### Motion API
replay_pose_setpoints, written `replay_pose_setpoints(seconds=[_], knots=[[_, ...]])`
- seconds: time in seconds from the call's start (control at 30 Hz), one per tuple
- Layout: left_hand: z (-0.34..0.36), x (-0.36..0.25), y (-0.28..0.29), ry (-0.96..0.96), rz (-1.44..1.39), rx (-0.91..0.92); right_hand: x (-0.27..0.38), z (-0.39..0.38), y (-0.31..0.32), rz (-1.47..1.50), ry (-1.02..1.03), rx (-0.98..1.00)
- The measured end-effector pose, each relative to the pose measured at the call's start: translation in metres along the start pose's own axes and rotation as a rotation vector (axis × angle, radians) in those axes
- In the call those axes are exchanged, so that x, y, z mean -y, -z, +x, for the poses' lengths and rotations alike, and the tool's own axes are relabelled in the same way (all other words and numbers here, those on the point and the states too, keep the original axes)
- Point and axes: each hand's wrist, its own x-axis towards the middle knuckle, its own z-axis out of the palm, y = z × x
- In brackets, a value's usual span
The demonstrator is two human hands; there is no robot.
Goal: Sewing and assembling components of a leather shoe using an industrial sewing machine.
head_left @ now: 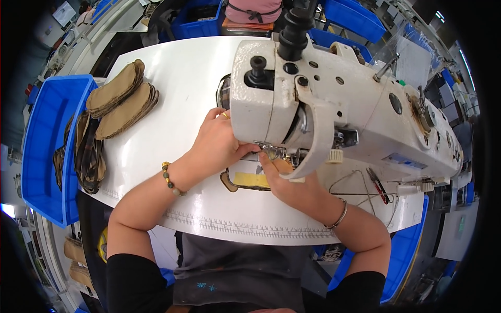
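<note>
At the needle of a white sewing machine (360, 104), my left hand (216, 146) has fingers bent on a dark plaid piece (225, 88), mostly hidden behind the machine head, its thumb pressed by the presser foot (276, 152). My right hand (287, 180) is beside the foot, forefinger pointing up to my left thumb, other fingers curled and partly hidden; whether it grips the piece is unclear. Below the foot lies a tan piece (228, 181) by a yellow strip (248, 179) on the white tabletop (177, 68).
Stacks of tan cut pieces (125, 112) and dark plaid pieces (88, 156) lie at left beside a blue bin (44, 146). Red-handled snips (381, 190) and loose thread are at right. More blue bins (355, 18) stand behind; a person in pink (253, 11) sits across the table.
</note>
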Motion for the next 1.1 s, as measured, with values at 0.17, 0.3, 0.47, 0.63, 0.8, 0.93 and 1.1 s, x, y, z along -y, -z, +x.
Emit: replay_pose_setpoints(seconds=[0.17, 0.3, 0.47, 0.63, 0.8, 0.93, 1.1], knots=[[0.000, 0.001, -0.009, 0.011, -0.088, -0.026, 0.002, -0.004, -0.009, 0.261, -0.181, -0.014], [-0.004, 0.002, -0.008, -0.042, 0.112, -0.021, 0.005, -0.006, -0.017, 0.304, -0.228, -0.067], [0.001, -0.012, -0.001, -0.083, 0.175, 0.018, -0.003, -0.028, -0.055, 0.137, -0.076, -0.030], [0.004, 0.000, -0.009, -0.057, 0.006, -0.096, -0.003, -0.045, -0.069, -0.236, 0.117, 0.522], [0.006, -0.001, -0.008, 0.006, 0.000, -0.031, 0.001, -0.022, -0.037, -0.266, 0.148, 0.678], [0.012, -0.010, -0.001, -0.016, -0.030, -0.071, 0.005, -0.011, -0.015, -0.126, 0.026, 0.550], [0.014, -0.011, -0.003, -0.005, -0.085, -0.087, 0.004, -0.009, -0.027, 0.061, -0.035, 0.017]])
